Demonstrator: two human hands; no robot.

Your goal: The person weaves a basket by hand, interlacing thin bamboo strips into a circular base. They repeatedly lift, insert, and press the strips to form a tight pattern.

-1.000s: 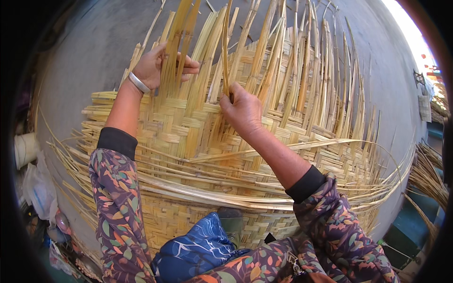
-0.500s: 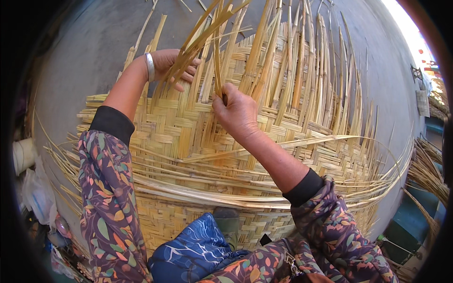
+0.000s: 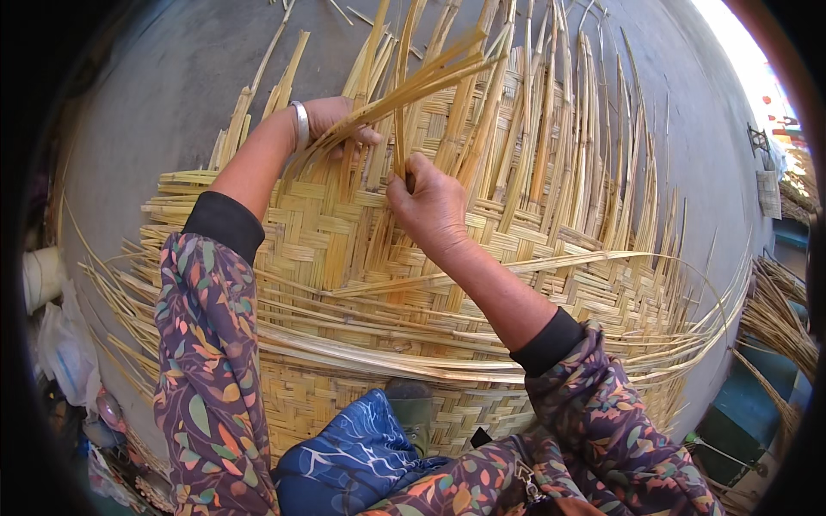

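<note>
A woven mat of split reed strips lies under both my arms, its loose ends fanning out at the far side. My left hand, with a silver bracelet on the wrist, is closed on a bundle of loose reed strips, bending them up and to the right; the strips hide part of its fingers. To its right, my right hand is closed in a fist low on an upright reed strip, close above the weave. Something small and dark shows in the fist; I cannot tell what it is.
Long loose strips curve across the near part of the mat. My shoe rests on it. Grey floor surrounds the mat. Bundled stalks lie at the right, and a plastic bag sits at the left.
My left hand has moved slightly right, and its bundle has swung down to the right, from steep to a flatter slant. My right hand stays nearly still at the upright strip.
</note>
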